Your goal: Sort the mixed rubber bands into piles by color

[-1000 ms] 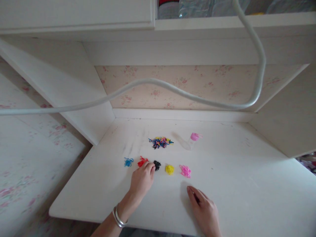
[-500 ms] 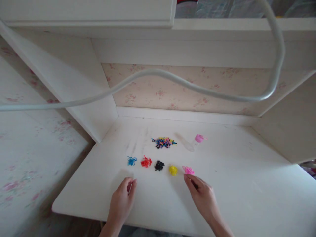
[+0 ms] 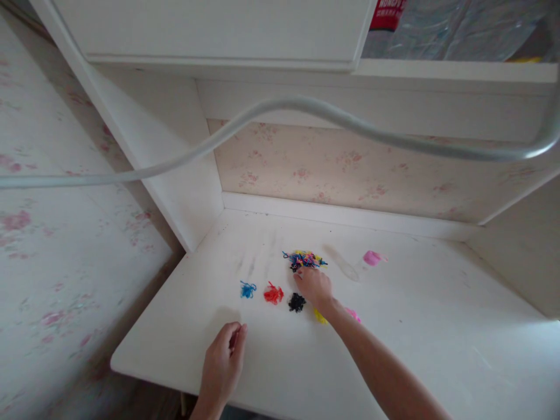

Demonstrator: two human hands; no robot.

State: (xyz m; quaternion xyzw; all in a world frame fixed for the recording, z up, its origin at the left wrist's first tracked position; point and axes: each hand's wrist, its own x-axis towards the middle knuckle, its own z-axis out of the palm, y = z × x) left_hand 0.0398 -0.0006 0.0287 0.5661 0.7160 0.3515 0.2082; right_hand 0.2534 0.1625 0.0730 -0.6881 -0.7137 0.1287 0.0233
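Note:
A mixed pile of thin coloured bands (image 3: 305,258), like small rubber bands, lies toward the back of the white desk. My right hand (image 3: 312,284) reaches to its front edge, thumb and fingers pinched there; what they grip is too small to make out. Nearer me runs a row of single-colour heaps: blue (image 3: 247,289), red (image 3: 273,293), black (image 3: 296,302), yellow (image 3: 321,316) and pink (image 3: 352,314). My right wrist and forearm partly cover the last two. Left of the row's front, my left hand (image 3: 225,353) rests curled, thumb against the fingers, with its grip hidden.
Behind the row lie a clear, elongated plastic piece (image 3: 343,265) and a pink object (image 3: 372,258). A pale cable (image 3: 280,104) crosses the upper view. A cabinet (image 3: 219,35) overhangs the desk (image 3: 429,350), with a side panel (image 3: 170,163) at left.
My right hand has moved from the pink heap up and left to the mixed pile. My left hand stays curled in about the same place. The view has shifted slightly.

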